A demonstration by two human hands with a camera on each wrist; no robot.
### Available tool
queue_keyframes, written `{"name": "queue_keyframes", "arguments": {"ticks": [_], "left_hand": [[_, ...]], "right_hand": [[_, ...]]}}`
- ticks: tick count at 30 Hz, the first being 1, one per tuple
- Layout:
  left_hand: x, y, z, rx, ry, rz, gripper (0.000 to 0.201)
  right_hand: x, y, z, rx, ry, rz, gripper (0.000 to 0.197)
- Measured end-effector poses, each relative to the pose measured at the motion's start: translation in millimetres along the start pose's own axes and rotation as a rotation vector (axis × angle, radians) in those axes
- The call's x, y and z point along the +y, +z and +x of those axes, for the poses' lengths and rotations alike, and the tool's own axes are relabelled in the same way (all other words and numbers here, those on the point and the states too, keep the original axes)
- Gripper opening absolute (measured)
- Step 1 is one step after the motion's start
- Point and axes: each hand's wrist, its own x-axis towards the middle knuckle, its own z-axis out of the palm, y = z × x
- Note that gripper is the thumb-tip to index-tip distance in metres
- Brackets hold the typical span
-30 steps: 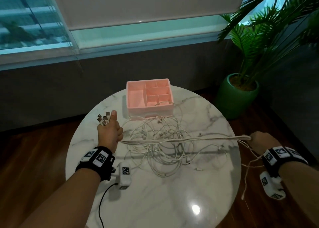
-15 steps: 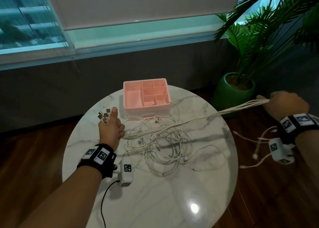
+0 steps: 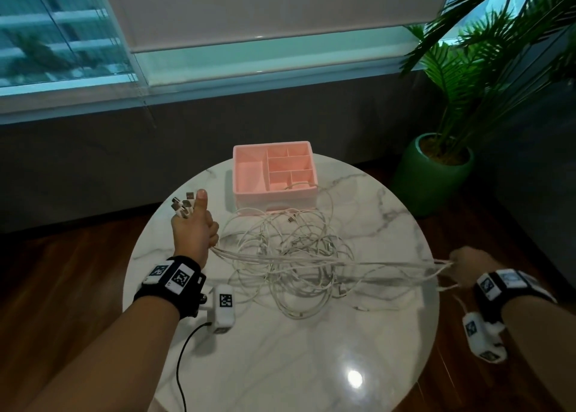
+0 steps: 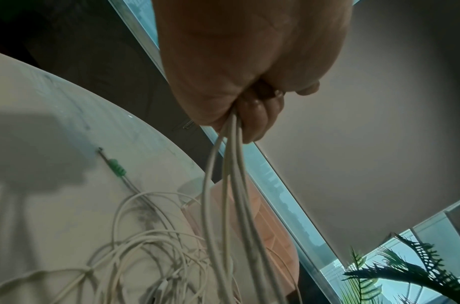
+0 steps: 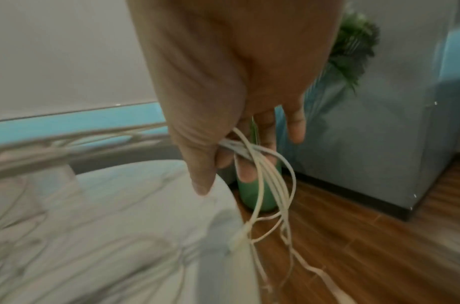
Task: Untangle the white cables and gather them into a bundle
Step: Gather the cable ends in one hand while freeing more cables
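White cables (image 3: 327, 263) stretch taut between the left hand (image 3: 194, 229) fisted on plugs and the right hand (image 3: 466, 266) pinching strands. Untangling seems underway; next, draw the desk (image 3: 280, 349) heap free.

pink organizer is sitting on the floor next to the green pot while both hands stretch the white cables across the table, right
Not quite. The pink organizer sits on the marble table, at its far edge, not on the floor; the head view shows this. The rest holds: the left hand and right hand stretch the white cables across the table, and the green pot stands on the floor.
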Motion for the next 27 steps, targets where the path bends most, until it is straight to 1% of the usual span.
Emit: {"name": "queue_keyframes", "arguments": {"ticks": [3,6,8,10,11,13,15,16,17,20,21,23,25,27], "left_hand": [[1,-7,1,0.036,0.003,0.006,0.041],[5,-11,1,0.043,0.008,-0.015,0.041],[7,-11,1,0.041,0.012,-0.022,0.042],[7,-9,0,0.035,0.01,-0.03,0.042],[7,-8,0,0.03,0.011,-0.03,0.042],[7,-5,-1,0.023,0.013,-0.022,0.042],[6,-4,0,0.018,0.009,-0.013,0.043],[6,-4,0,0.019,0.005,-0.007,0.043],[6,-4,1,0.021,0.002,0.002,0.043],[5,-9,4,0.031,-0.003,0.031,0.042],[6,-11,5,0.039,-0.006,0.037,0.041],[6,-16,8,0.069,-0.015,0.033,0.039],[8,-20,9,0.101,-0.019,0.021,0.038],[8,-22,9,0.123,-0.028,0.005,0.038]], "right_hand": [[-19,35,-1,-0.127,-0.086,-0.032,0.016],[-27,51,1,-0.154,-0.13,-0.094,0.023],[-33,48,-2,-0.168,-0.133,-0.082,0.026],[-41,38,-8,-0.2,-0.167,-0.092,0.028],[-45,33,-9,-0.234,-0.19,-0.074,0.038],[-57,19,-13,-0.323,-0.256,0.07,0.074],[-71,5,-13,-0.317,-0.357,0.2,0.11],[-77,2,-10,-0.31,-0.391,0.256,0.122],[-85,-3,-11,-0.323,-0.42,0.301,0.123],[-114,-13,-18,-0.446,-0.474,0.318,0.095],[-121,-13,-17,-0.477,-0.484,0.309,0.092],[-131,-17,-15,-0.519,-0.484,0.256,0.092],[-135,-27,-15,-0.522,-0.447,0.095,0.084],[-133,-37,-13,-0.46,-0.392,-0.212,0.074]]}}
